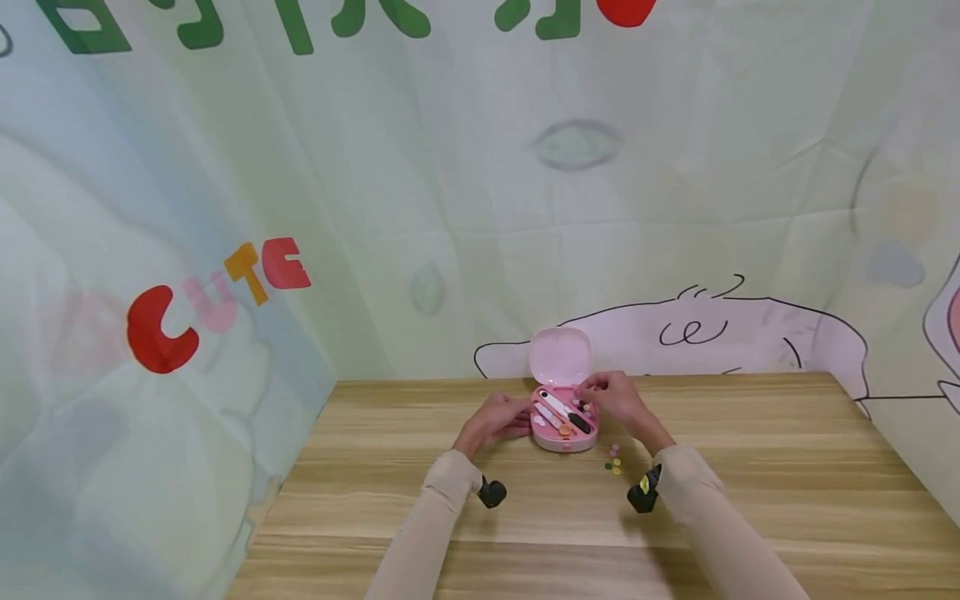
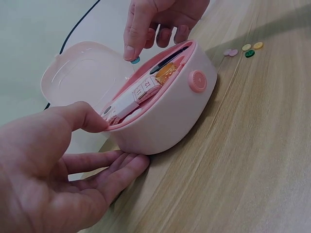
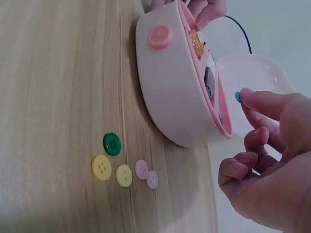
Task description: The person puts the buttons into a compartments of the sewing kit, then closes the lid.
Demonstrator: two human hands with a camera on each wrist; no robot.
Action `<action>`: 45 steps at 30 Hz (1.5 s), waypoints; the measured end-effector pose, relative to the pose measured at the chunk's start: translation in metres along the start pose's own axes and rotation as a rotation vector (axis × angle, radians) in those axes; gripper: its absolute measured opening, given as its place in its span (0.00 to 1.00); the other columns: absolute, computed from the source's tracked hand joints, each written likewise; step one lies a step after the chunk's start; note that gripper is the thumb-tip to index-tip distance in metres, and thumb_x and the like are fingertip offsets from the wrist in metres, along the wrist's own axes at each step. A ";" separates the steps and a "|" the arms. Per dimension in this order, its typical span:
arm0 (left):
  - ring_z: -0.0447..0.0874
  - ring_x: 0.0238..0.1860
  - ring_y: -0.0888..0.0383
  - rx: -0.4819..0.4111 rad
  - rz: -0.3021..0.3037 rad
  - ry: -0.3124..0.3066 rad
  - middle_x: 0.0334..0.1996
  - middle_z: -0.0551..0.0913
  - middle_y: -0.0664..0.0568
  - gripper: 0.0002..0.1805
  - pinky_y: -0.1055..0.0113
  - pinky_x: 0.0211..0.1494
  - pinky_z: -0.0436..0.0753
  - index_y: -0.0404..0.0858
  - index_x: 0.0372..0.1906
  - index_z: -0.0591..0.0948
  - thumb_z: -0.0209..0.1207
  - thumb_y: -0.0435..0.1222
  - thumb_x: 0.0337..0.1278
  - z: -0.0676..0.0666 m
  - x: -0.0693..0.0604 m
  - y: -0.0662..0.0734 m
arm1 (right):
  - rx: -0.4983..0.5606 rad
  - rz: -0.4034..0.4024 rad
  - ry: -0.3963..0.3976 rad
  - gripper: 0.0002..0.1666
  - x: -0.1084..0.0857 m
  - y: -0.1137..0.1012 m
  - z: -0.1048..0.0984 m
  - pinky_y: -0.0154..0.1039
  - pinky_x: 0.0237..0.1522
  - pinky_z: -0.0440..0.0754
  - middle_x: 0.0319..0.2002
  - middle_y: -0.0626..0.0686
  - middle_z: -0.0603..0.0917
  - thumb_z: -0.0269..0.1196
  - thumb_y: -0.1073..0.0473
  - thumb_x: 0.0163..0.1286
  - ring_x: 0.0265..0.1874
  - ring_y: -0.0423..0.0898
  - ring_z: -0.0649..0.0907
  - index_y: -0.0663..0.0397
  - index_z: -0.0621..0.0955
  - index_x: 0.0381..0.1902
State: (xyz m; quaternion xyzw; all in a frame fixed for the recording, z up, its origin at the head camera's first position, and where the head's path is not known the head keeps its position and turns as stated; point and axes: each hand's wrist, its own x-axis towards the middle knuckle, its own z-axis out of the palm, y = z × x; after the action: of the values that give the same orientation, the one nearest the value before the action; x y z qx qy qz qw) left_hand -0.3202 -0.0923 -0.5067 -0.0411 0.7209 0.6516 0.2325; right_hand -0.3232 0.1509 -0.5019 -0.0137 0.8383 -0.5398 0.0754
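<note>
While the left hand [image 1: 493, 418] gripped the open pale-pink plastic box [image 2: 165, 124], lower centre of the head view, presumably steadying it, the right hand [image 1: 618, 397] pinched a round teal button [image 3: 237, 97], likely for fine control.

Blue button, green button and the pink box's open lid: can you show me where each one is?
Blue button [image 3: 238, 97]: right wrist view, on its exposed part.
Green button [image 3: 112, 144]: right wrist view, on the middle of its face.
Lid [image 1: 560, 355]: head view, on its inner side.
</note>
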 end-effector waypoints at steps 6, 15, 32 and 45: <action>0.85 0.38 0.56 -0.011 -0.004 0.001 0.39 0.86 0.42 0.14 0.60 0.53 0.89 0.25 0.49 0.84 0.57 0.35 0.76 0.000 0.000 -0.001 | -0.014 -0.013 0.014 0.17 -0.001 0.004 -0.002 0.42 0.39 0.75 0.44 0.57 0.84 0.64 0.56 0.77 0.42 0.53 0.75 0.57 0.84 0.58; 0.85 0.37 0.57 -0.015 0.006 0.006 0.38 0.86 0.43 0.14 0.62 0.50 0.89 0.25 0.48 0.84 0.57 0.35 0.75 -0.001 -0.001 -0.001 | -0.065 -0.036 0.022 0.20 -0.008 0.013 -0.011 0.38 0.33 0.72 0.39 0.56 0.76 0.66 0.51 0.76 0.39 0.52 0.73 0.53 0.84 0.60; 0.85 0.39 0.56 -0.014 0.003 -0.010 0.39 0.86 0.42 0.14 0.61 0.52 0.89 0.25 0.49 0.84 0.57 0.34 0.74 -0.002 0.004 -0.003 | -0.161 -0.121 -0.064 0.18 -0.028 0.040 -0.035 0.40 0.30 0.73 0.34 0.54 0.76 0.70 0.54 0.71 0.35 0.50 0.74 0.57 0.85 0.54; 0.85 0.39 0.55 -0.013 0.004 -0.004 0.41 0.87 0.41 0.14 0.61 0.52 0.89 0.25 0.50 0.83 0.58 0.34 0.74 -0.002 0.003 -0.002 | -0.288 -0.236 -0.190 0.12 -0.042 0.055 -0.039 0.33 0.25 0.72 0.26 0.49 0.78 0.71 0.62 0.68 0.27 0.46 0.74 0.59 0.89 0.48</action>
State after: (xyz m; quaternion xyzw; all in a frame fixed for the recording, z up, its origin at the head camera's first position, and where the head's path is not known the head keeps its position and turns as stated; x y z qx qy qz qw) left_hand -0.3226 -0.0940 -0.5095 -0.0397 0.7161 0.6569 0.2326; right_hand -0.2844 0.2136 -0.5315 -0.1733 0.8885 -0.4158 0.0878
